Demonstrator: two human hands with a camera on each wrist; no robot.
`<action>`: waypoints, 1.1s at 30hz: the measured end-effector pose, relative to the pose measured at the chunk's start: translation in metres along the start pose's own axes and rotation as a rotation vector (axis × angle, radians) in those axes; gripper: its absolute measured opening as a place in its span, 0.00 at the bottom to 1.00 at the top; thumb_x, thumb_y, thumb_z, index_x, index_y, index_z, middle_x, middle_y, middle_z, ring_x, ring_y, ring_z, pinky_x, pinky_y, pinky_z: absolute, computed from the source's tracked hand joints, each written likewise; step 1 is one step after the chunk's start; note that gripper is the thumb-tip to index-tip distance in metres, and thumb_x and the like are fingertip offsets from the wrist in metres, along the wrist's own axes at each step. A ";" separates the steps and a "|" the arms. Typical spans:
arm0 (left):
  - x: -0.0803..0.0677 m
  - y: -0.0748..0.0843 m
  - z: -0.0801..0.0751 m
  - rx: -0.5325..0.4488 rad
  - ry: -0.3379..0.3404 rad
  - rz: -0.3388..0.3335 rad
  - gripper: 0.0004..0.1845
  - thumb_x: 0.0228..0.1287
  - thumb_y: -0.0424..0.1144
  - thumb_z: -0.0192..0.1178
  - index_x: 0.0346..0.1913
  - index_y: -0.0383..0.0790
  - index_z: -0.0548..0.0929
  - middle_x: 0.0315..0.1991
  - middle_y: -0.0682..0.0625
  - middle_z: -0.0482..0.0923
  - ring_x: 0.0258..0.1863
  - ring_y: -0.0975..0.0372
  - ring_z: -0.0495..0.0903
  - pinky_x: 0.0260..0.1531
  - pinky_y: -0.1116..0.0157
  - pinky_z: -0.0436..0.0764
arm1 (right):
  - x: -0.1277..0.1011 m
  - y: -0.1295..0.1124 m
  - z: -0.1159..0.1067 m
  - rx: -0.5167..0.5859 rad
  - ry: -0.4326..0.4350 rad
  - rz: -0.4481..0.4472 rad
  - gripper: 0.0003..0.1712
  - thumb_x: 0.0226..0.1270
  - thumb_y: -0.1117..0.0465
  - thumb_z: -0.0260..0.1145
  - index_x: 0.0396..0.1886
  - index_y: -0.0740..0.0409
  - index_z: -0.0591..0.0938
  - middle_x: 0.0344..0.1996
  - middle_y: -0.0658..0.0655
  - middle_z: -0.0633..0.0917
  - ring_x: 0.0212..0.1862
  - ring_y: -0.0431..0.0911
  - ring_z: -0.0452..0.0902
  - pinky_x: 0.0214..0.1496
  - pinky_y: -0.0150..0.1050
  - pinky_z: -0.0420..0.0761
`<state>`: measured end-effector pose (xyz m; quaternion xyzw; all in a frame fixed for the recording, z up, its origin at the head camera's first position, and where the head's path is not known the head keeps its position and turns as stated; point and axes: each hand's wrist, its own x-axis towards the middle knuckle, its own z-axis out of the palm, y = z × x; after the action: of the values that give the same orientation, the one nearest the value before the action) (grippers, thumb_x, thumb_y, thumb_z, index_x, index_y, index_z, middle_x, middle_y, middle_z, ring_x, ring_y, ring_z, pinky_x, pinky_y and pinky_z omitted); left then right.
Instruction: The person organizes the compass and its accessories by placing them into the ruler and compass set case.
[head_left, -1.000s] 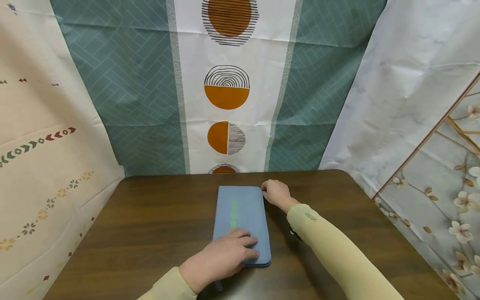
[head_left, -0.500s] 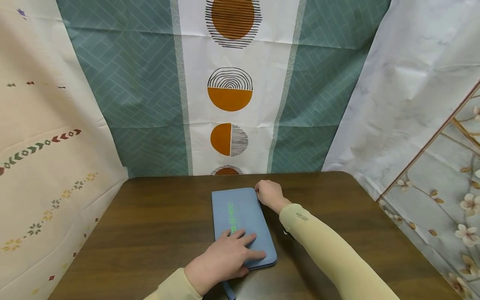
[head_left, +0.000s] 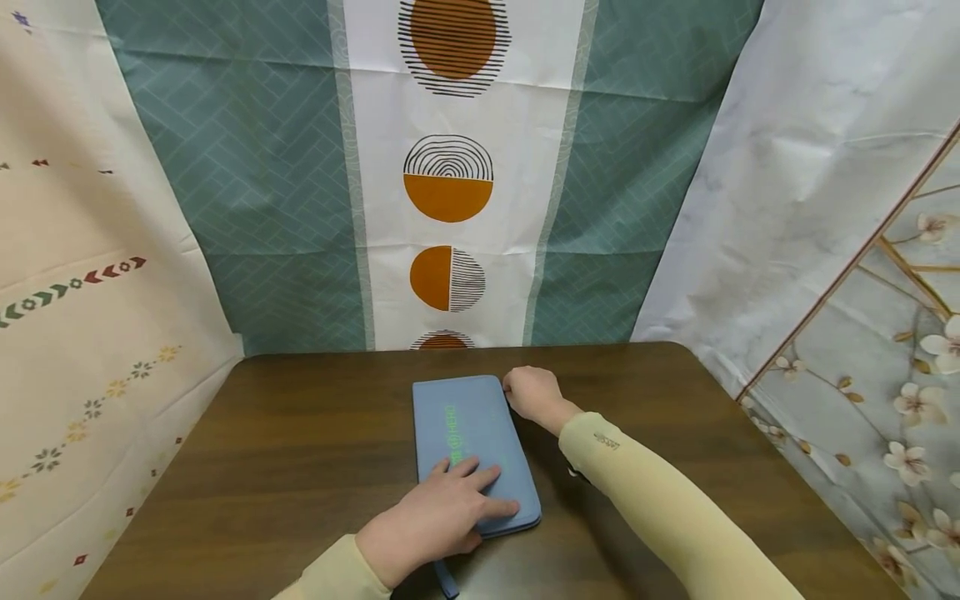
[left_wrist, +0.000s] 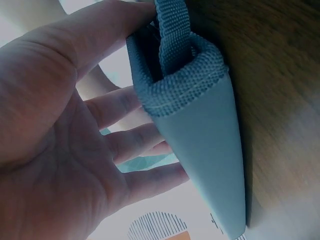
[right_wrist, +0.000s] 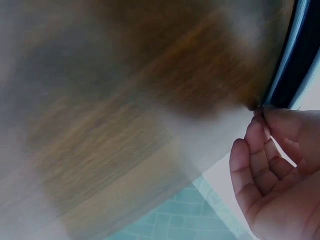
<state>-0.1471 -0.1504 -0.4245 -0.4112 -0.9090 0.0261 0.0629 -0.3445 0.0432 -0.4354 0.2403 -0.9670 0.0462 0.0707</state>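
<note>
Even light; wrist views seemingly blurred

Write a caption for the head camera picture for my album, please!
Left hand presses flat on a blue pouch on a brown table while the right hand pinches its far corner.

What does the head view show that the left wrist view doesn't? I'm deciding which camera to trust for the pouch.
Only the head view shows the whole blue pouch with its green print, the right hand at its far right corner, and the hung cloths. Only the left wrist view shows the woven strap loop at the pouch's near end. Both show the left hand lying flat on the pouch and the wooden table.
</note>
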 end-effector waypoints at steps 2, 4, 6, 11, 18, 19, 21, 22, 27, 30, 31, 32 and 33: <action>0.000 0.000 -0.002 0.001 -0.003 0.002 0.36 0.62 0.47 0.83 0.70 0.76 0.83 0.73 0.52 0.79 0.67 0.49 0.78 0.56 0.39 0.84 | -0.003 0.001 0.000 -0.004 0.013 -0.020 0.07 0.77 0.64 0.72 0.41 0.52 0.95 0.38 0.52 0.93 0.38 0.49 0.88 0.42 0.50 0.89; 0.000 0.000 -0.002 -0.001 -0.009 0.004 0.35 0.62 0.47 0.83 0.71 0.76 0.83 0.73 0.52 0.78 0.67 0.49 0.78 0.56 0.39 0.84 | -0.005 0.002 0.001 -0.004 0.021 -0.036 0.07 0.77 0.65 0.72 0.39 0.51 0.94 0.36 0.51 0.92 0.36 0.48 0.87 0.39 0.49 0.88; 0.000 -0.001 -0.002 -0.003 -0.018 0.002 0.35 0.63 0.47 0.83 0.71 0.76 0.83 0.74 0.52 0.78 0.68 0.49 0.78 0.57 0.39 0.84 | -0.008 0.003 0.002 0.004 0.030 -0.053 0.07 0.77 0.65 0.73 0.38 0.51 0.93 0.34 0.51 0.91 0.34 0.47 0.86 0.39 0.49 0.88; 0.000 -0.002 0.001 -0.011 -0.033 -0.003 0.35 0.64 0.48 0.82 0.72 0.77 0.82 0.75 0.52 0.77 0.70 0.49 0.77 0.58 0.39 0.84 | -0.016 0.007 0.003 0.045 0.029 -0.092 0.08 0.77 0.66 0.73 0.37 0.51 0.93 0.32 0.50 0.90 0.31 0.46 0.83 0.38 0.48 0.87; -0.001 -0.003 0.003 -0.012 -0.012 -0.001 0.36 0.63 0.47 0.83 0.71 0.76 0.83 0.74 0.51 0.78 0.69 0.49 0.77 0.57 0.39 0.84 | -0.032 0.006 -0.001 0.065 0.032 -0.142 0.13 0.76 0.68 0.73 0.29 0.50 0.90 0.23 0.47 0.84 0.25 0.41 0.72 0.32 0.43 0.79; -0.001 -0.003 0.004 -0.013 -0.012 0.000 0.36 0.63 0.47 0.83 0.71 0.77 0.82 0.74 0.51 0.78 0.70 0.49 0.77 0.57 0.39 0.84 | -0.035 0.006 -0.001 0.065 0.033 -0.149 0.12 0.75 0.68 0.73 0.29 0.51 0.91 0.24 0.47 0.85 0.25 0.41 0.73 0.32 0.43 0.80; 0.000 -0.003 0.005 -0.019 -0.020 0.000 0.36 0.63 0.48 0.82 0.72 0.77 0.82 0.75 0.51 0.78 0.70 0.48 0.77 0.57 0.39 0.84 | -0.041 0.007 -0.003 0.062 0.044 -0.170 0.11 0.74 0.69 0.74 0.30 0.52 0.92 0.26 0.48 0.86 0.26 0.41 0.73 0.32 0.43 0.80; 0.000 -0.002 0.005 -0.023 -0.024 -0.002 0.36 0.64 0.48 0.82 0.72 0.77 0.82 0.75 0.51 0.77 0.71 0.48 0.77 0.57 0.38 0.84 | -0.044 0.007 -0.004 0.060 0.047 -0.179 0.11 0.74 0.69 0.74 0.30 0.52 0.92 0.26 0.49 0.86 0.26 0.41 0.73 0.32 0.43 0.80; 0.000 -0.001 0.003 -0.036 -0.040 -0.011 0.36 0.63 0.48 0.83 0.72 0.77 0.82 0.76 0.51 0.77 0.72 0.47 0.76 0.58 0.38 0.83 | -0.057 0.007 -0.007 0.054 0.051 -0.215 0.08 0.73 0.68 0.76 0.34 0.52 0.93 0.31 0.50 0.89 0.30 0.43 0.81 0.34 0.44 0.84; 0.000 -0.001 0.002 -0.041 -0.045 -0.016 0.36 0.64 0.49 0.83 0.72 0.76 0.82 0.76 0.51 0.76 0.73 0.47 0.76 0.59 0.37 0.83 | -0.064 0.007 -0.009 0.054 0.047 -0.236 0.06 0.71 0.68 0.77 0.35 0.53 0.93 0.33 0.50 0.90 0.32 0.44 0.83 0.35 0.44 0.85; -0.001 -0.001 0.002 -0.042 -0.047 -0.018 0.36 0.64 0.49 0.83 0.72 0.76 0.82 0.76 0.51 0.76 0.73 0.47 0.76 0.59 0.37 0.83 | -0.067 0.007 -0.010 0.059 0.043 -0.244 0.06 0.71 0.68 0.77 0.35 0.53 0.93 0.32 0.50 0.89 0.32 0.43 0.83 0.35 0.44 0.85; -0.001 -0.001 0.002 -0.044 -0.048 -0.021 0.36 0.64 0.49 0.83 0.72 0.76 0.82 0.76 0.51 0.76 0.73 0.46 0.76 0.59 0.37 0.83 | -0.069 0.006 -0.012 0.066 0.039 -0.253 0.06 0.70 0.68 0.77 0.34 0.53 0.93 0.32 0.50 0.89 0.32 0.43 0.82 0.35 0.43 0.84; -0.002 -0.001 0.001 -0.047 -0.050 -0.024 0.36 0.64 0.48 0.83 0.72 0.76 0.82 0.76 0.51 0.76 0.73 0.46 0.76 0.60 0.37 0.82 | -0.070 0.005 -0.013 0.073 0.033 -0.262 0.07 0.70 0.68 0.78 0.34 0.53 0.93 0.31 0.49 0.88 0.31 0.42 0.81 0.34 0.43 0.83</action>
<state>-0.1471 -0.1523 -0.4259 -0.4007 -0.9156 0.0142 0.0305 -0.2836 0.0812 -0.4339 0.3663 -0.9237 0.0755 0.0833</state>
